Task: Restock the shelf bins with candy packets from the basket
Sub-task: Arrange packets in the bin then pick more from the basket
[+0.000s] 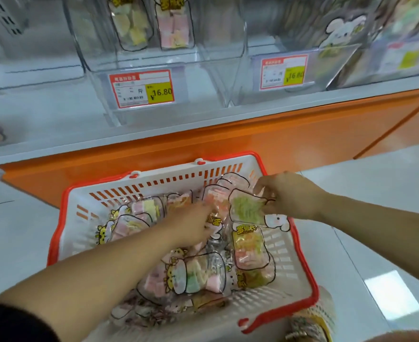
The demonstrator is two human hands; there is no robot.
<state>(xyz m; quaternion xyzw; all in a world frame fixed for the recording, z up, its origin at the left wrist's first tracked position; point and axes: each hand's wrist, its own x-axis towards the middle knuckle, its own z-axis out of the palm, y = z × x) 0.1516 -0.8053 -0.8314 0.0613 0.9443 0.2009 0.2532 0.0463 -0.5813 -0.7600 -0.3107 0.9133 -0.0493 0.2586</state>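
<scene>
A white basket with a red rim stands on the floor below the shelf, filled with several clear candy packets printed with cartoon animals. My right hand pinches the top of a packet of green candy at the basket's far right. My left hand reaches into the middle of the pile and touches the packets there; its fingers are blurred, so its hold is unclear. Above, a clear shelf bin holds two packets, one yellow and one pink.
The white shelf edge sits above an orange base panel. Price tags reading 16.80 hang on the bin fronts. A second clear bin with packets stands to the right. Pale floor tiles surround the basket.
</scene>
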